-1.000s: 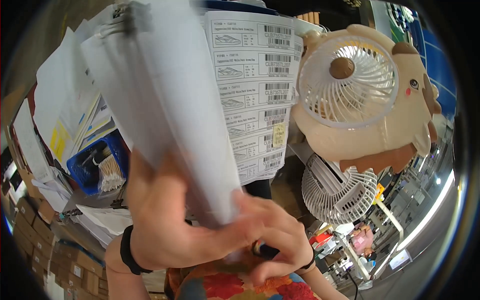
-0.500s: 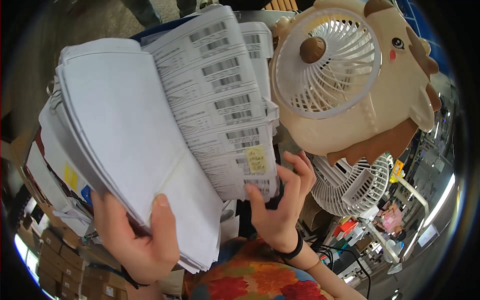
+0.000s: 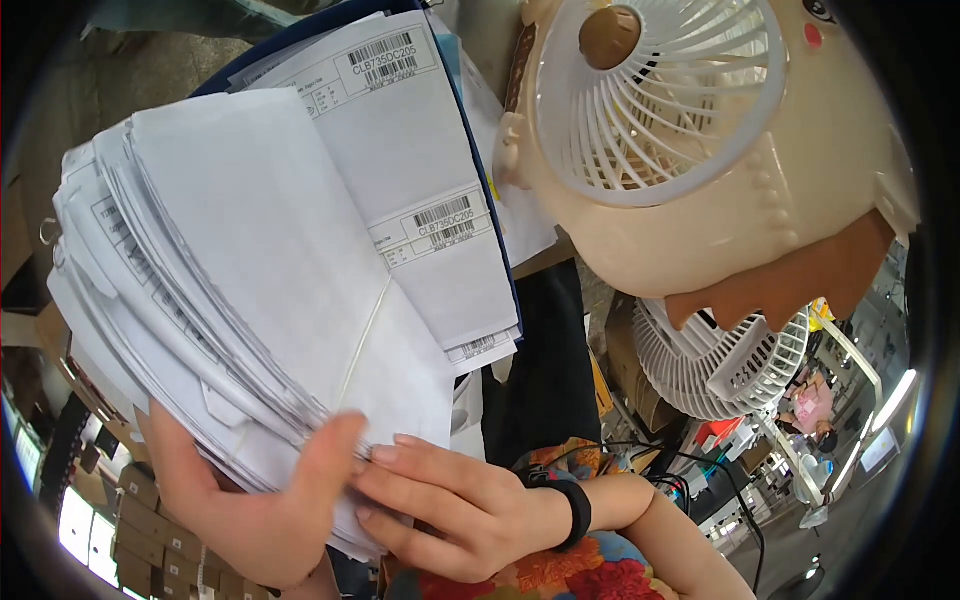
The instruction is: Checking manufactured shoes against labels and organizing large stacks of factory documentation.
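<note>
Papers (image 3: 250,200) lie partly over label sheets (image 3: 440,295), left hand (image 3: 255,505) pinching their lower edge, right hand (image 3: 465,520) touching there with lightly bent fingers, its grip unclear; a slackened pinch could let leaves slide apart.

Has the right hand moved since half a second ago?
Yes: judged against the lower white fan, the right hand has moved left, toward the left hand.

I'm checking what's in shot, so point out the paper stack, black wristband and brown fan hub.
Paper stack (image 3: 268,260): head view, on its white top sheet.
Black wristband (image 3: 580,513): head view, on its outer face.
Brown fan hub (image 3: 610,38): head view, on its front face.
</note>
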Demonstrator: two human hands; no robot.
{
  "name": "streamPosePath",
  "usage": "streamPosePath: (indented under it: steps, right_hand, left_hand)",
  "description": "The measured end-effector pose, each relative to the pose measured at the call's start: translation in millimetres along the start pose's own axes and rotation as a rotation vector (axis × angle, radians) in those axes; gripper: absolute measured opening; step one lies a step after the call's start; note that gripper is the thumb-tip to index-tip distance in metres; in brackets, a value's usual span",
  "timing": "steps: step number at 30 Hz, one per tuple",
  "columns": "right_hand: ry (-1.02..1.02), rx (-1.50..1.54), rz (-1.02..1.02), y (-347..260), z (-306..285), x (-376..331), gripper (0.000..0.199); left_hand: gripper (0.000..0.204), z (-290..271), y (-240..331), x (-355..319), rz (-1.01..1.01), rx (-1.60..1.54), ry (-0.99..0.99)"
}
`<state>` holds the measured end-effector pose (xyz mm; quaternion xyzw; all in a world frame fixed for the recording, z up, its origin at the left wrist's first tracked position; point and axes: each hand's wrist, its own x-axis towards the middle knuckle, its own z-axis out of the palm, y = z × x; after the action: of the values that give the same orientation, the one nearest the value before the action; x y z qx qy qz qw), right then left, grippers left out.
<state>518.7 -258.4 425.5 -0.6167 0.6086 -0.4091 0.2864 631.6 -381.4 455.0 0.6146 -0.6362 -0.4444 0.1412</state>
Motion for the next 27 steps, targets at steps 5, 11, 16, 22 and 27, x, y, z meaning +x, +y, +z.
streamPosePath:
  steps: [5,11,16,22,27]
  right_hand:
    - [0.139,0.382,0.193,17.9,-4.0,-10.5,0.021]
    - [0.106,-0.222,0.516,80.2,-7.4,0.3,0.048]
    - [0.071,-0.377,0.455,92.6,-8.8,9.8,0.048]
    - [0.022,-0.392,0.369,93.9,-0.9,17.8,0.046]
    - [0.04,-0.405,0.231,106.1,9.0,13.2,0.044]
  left_hand:
    - [0.063,9.5,-4.7,-0.8,-0.053,0.055,0.125]
    - [0.067,-4.7,-17.9,-15.7,-0.064,0.055,0.197]
    - [0.076,-10.9,-60.0,-22.1,-0.056,-0.145,0.368]
    - [0.077,-41.3,-130.0,-21.7,0.013,-0.298,0.487]
    - [0.068,-51.6,-176.5,-22.0,-0.098,-0.393,0.43]
